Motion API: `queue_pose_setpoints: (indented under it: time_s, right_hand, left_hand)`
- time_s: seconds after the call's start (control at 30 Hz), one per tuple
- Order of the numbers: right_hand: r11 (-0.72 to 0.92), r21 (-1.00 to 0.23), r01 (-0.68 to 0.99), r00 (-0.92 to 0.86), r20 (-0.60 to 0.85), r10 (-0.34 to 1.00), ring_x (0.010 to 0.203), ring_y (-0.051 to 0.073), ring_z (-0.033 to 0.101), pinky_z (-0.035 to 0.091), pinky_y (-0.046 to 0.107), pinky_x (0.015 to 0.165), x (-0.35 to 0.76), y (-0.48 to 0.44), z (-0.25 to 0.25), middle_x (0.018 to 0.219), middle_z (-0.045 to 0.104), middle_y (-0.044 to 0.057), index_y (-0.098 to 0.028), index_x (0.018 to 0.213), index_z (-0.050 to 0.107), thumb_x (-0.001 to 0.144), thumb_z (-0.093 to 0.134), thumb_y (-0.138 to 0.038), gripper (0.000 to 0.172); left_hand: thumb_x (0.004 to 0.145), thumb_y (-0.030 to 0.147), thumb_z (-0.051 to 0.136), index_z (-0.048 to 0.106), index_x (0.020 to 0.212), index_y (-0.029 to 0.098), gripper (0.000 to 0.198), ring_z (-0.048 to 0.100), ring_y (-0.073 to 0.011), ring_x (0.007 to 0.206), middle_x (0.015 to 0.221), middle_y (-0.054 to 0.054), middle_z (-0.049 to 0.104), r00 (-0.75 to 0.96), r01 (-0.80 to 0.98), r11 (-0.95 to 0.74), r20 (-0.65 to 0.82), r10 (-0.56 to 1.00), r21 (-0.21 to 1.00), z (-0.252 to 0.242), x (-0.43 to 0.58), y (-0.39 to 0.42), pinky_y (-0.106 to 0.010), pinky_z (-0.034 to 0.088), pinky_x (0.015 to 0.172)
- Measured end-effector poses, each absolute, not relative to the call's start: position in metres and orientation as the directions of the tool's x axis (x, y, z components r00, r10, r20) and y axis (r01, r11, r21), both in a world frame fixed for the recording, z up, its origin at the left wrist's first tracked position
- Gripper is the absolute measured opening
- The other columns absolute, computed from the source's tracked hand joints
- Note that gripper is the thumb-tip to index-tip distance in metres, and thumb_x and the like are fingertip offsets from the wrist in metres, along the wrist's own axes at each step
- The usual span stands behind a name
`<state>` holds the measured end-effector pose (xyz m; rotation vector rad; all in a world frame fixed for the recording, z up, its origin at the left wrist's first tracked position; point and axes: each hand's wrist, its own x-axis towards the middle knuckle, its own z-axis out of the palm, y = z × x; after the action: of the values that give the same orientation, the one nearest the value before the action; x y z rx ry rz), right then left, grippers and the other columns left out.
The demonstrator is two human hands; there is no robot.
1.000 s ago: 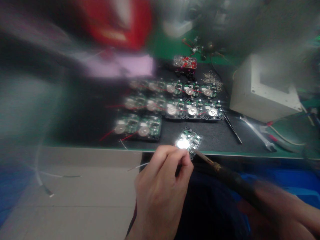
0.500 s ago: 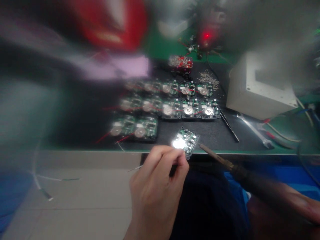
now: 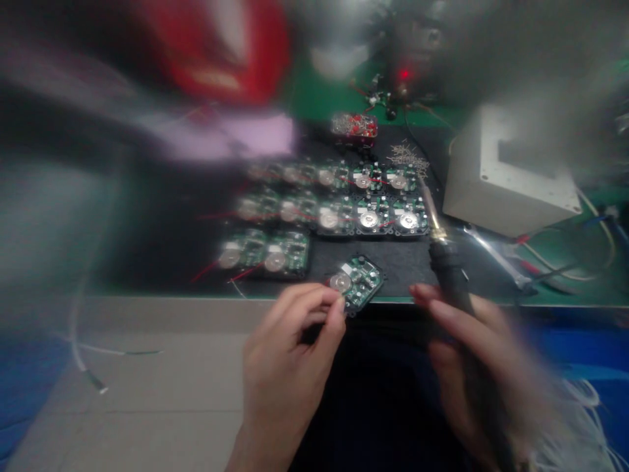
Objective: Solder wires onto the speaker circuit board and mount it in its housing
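A small green circuit board (image 3: 358,282) with a round silver disc lies at the near edge of the dark mat (image 3: 393,262). My left hand (image 3: 287,367) is just in front of it, fingers pinched together close to the board's near corner; what they hold is too small to name. My right hand (image 3: 472,354) grips a dark-handled soldering iron (image 3: 445,262), its tip pointing away toward the rows of boards, right of the single board and clear of it.
Rows of similar green boards (image 3: 339,210) with red wires fill the mat behind. A white metal box (image 3: 506,177) stands at the right, with a wrench (image 3: 496,259) and cables beside it. A small tray of red parts (image 3: 354,126) sits at the back. The left side is blurred.
My right hand has swung the soldering iron up off the single board, so its tip now points toward the far rows. The board sits slightly lower and left; the glare on its disc has gone.
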<state>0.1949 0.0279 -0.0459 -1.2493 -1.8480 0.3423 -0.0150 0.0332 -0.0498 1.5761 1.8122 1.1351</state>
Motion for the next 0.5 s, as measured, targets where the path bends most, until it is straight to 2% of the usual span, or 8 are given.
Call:
queue_pose_setpoints:
  time_s: [0.07,0.17,0.33,0.5]
  right_hand:
    - [0.51,-0.625,0.59,-0.231,0.475,0.849,0.13,0.025,0.064,0.059,0.039,0.106,0.184,0.041,-0.049,0.145,0.062,0.009,-0.028,0.147,0.058,0.094,0.077,-0.018,0.057]
    - [0.535,-0.646,0.545,-0.271,0.468,0.841,0.137,0.028,0.058,0.055,0.044,0.112,0.17,0.051,-0.056,0.148,0.058,0.013,-0.023,0.151,0.051,0.087,0.087,-0.024,0.074]
    - [0.52,-0.696,0.495,-0.202,0.49,0.848,0.132,0.031,0.061,0.053,0.047,0.112,0.162,0.044,-0.059,0.143,0.061,0.015,-0.022,0.149,0.052,0.08,0.092,-0.021,0.079]
    - [0.421,-0.769,0.482,-0.077,0.441,0.894,0.133,0.036,0.061,0.053,0.055,0.11,0.16,0.032,-0.06,0.144,0.059,0.016,-0.026,0.15,0.052,0.079,0.091,-0.023,0.081]
  left_hand:
    - [0.096,0.02,0.074,0.074,0.1,0.028,0.009,0.075,-0.0066,0.074,0.107,0.006,0.074,-0.231,0.485,0.035,0.09,0.969,0.874,-0.051,-0.021,0.031,-0.015,0.06,0.07]
    - [0.097,0.019,0.072,0.073,0.1,0.03,0.012,0.074,-0.0056,0.072,0.101,0.007,0.075,-0.208,0.417,0.046,0.046,0.977,0.908,-0.049,-0.027,0.028,-0.012,0.058,0.067]
    - [0.096,0.013,0.07,0.075,0.095,0.028,0.016,0.074,-0.0059,0.068,0.092,0.007,0.077,-0.165,0.289,0.032,0.017,0.986,0.957,-0.037,-0.028,0.029,-0.01,0.06,0.065]
    - [0.091,0.008,0.074,0.078,0.092,0.028,0.021,0.075,-0.0059,0.061,0.085,0.008,0.08,-0.186,0.129,0.038,-0.013,0.982,0.991,-0.027,-0.024,0.03,-0.007,0.06,0.06]
